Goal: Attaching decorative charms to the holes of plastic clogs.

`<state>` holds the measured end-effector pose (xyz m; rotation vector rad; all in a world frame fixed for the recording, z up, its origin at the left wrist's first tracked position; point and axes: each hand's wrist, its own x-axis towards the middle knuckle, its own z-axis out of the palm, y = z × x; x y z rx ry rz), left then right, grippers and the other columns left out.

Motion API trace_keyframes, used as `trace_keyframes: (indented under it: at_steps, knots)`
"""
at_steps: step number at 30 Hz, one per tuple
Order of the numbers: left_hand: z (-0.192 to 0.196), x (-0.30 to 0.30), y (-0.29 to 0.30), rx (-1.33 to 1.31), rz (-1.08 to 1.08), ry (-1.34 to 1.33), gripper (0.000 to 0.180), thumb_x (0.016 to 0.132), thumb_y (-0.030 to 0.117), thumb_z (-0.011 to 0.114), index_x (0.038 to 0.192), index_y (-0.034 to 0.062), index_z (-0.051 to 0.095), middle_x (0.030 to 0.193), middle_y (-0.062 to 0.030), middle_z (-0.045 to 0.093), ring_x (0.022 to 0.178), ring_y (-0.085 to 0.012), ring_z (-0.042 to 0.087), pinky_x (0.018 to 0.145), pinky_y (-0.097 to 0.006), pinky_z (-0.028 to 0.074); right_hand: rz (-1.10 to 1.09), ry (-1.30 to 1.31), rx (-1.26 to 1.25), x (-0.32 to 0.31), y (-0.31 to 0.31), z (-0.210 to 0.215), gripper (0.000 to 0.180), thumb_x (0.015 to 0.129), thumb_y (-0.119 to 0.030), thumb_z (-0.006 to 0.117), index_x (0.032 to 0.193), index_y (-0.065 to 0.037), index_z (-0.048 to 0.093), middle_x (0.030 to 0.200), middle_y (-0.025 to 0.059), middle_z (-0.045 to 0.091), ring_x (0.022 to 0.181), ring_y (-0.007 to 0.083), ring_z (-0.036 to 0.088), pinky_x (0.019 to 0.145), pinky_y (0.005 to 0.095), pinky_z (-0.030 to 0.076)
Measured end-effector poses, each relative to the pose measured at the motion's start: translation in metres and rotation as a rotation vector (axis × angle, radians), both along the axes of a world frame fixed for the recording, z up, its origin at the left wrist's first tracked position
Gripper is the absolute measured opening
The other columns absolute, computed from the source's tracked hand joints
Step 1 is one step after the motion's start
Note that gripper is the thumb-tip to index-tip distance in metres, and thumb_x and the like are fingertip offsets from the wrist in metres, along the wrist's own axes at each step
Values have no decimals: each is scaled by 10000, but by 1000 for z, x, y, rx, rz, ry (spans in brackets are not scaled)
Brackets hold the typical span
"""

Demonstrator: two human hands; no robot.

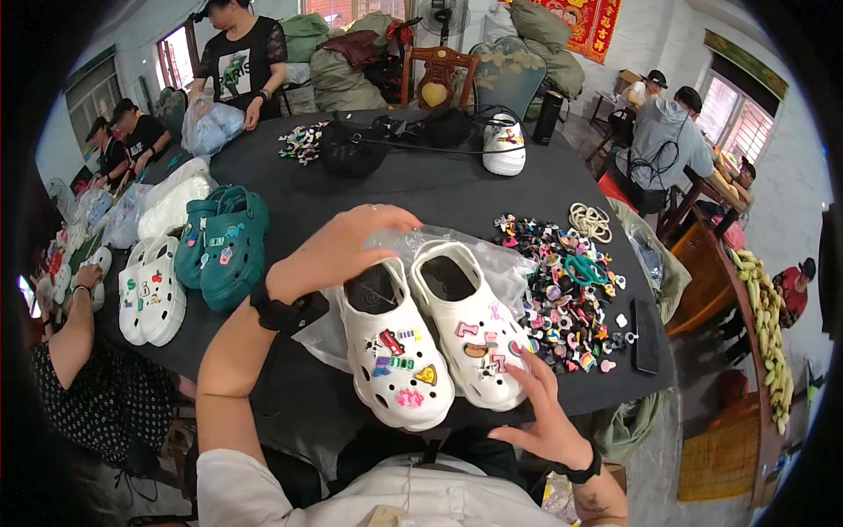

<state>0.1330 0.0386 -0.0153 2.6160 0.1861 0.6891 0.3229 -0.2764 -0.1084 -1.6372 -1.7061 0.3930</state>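
2 white clogs (435, 338) lie side by side, touching, at the near edge of the black table (421, 189), directly in front of the person. Both rest on a clear plastic bag (492, 255) that spreads out behind and to the right of them.

Packages and signs:
- A clear bag with pale blue contents (211, 127) stands at the far left of the table, held by a person in a black shirt.
- White wrapped bundles (176, 198) lie at the left edge, behind the teal clogs (221, 246).
- Green sacks (347, 61) are stacked against the far wall.
- A red hanging with gold figures (588, 22) is at the top right.

Clog appearance: thick soles, round vent holes in the uppers, dark insoles, heel straps folded forward. Each upper carries several coloured charms, among them pink, red, green and yellow pieces.

Hand state:
- Left hand (338, 250): loosely curved, fingers on the bag just behind the left clog's heel. Whether it pinches the plastic cannot be determined.
- Right hand (540, 413): released, fingers spread, fingertips touching the toe side of the right clog.

A loose pile of charms (566, 299) lies just right of the clogs.
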Motion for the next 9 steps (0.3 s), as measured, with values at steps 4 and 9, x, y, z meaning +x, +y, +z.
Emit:
trace_keyframes:
  at_steps: [4, 9]
  knots:
    - [2, -21, 4, -251, 202, 261, 274, 807, 197, 711, 1010, 26, 642, 995, -87, 672, 874, -220, 642, 797, -334, 487, -178, -100, 114, -15, 14, -20, 764, 661, -184, 850, 1312, -105, 460, 1407, 198, 324, 1290, 403, 298, 1063, 491, 255]
    - [-7, -33, 4, 69, 135, 523, 421, 750, 354, 761, 1022, 48, 661, 1231, -129, 568, 1038, -235, 591, 909, -376, 452, -262, -75, 144, -32, 24, -32, 771, 651, -154, 848, 1308, -118, 447, 1391, 199, 319, 1270, 387, 292, 1053, 489, 233]
